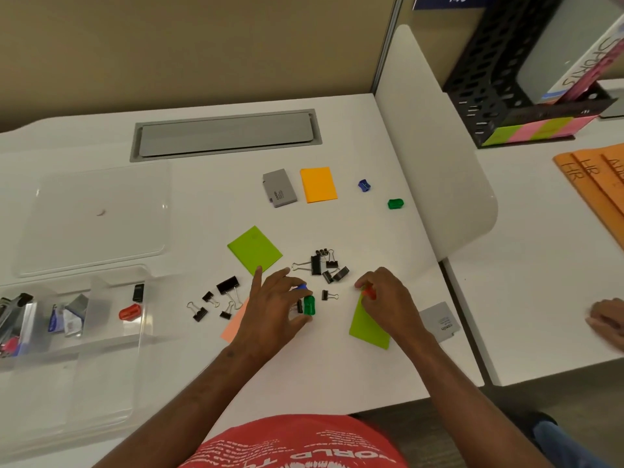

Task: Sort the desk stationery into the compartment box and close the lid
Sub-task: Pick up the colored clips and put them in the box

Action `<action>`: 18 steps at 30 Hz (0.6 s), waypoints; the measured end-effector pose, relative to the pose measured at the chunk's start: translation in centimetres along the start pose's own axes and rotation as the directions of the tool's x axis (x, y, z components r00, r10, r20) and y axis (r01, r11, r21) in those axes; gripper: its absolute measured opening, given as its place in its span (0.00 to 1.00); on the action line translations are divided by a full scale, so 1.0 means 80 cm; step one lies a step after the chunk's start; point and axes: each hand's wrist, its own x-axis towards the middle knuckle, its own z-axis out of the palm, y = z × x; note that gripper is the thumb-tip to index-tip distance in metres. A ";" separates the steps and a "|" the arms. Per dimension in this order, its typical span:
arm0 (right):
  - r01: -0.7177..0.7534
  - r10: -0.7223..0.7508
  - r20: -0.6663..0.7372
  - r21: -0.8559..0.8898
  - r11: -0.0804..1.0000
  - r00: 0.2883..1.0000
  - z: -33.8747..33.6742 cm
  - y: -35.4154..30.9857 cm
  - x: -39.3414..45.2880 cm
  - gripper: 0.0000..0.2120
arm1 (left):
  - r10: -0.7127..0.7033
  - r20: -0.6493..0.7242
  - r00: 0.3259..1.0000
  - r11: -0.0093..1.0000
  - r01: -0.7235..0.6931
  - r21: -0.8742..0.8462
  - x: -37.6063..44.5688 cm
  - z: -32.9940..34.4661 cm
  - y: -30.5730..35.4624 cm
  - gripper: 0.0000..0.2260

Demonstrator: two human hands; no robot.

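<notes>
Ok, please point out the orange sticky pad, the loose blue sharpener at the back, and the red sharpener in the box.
orange sticky pad (318,184), head view, middle of top sheet.
blue sharpener (364,185), head view, its body.
red sharpener (129,312), head view, its body.

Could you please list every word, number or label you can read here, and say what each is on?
"140": blue sign.
"SHORTS": book spine in the black file rack.
"HR": orange folders; further tabs cut off.
"WORLD", upside down: red shirt.
Grey boxes: print too small.
</notes>
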 end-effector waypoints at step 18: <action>-0.124 0.054 -0.187 -0.385 0.915 0.981 -0.088 0.025 0.212 0.11 | -0.113 -0.075 0.991 0.993 0.110 -0.046 0.023 0.001 -0.012 0.20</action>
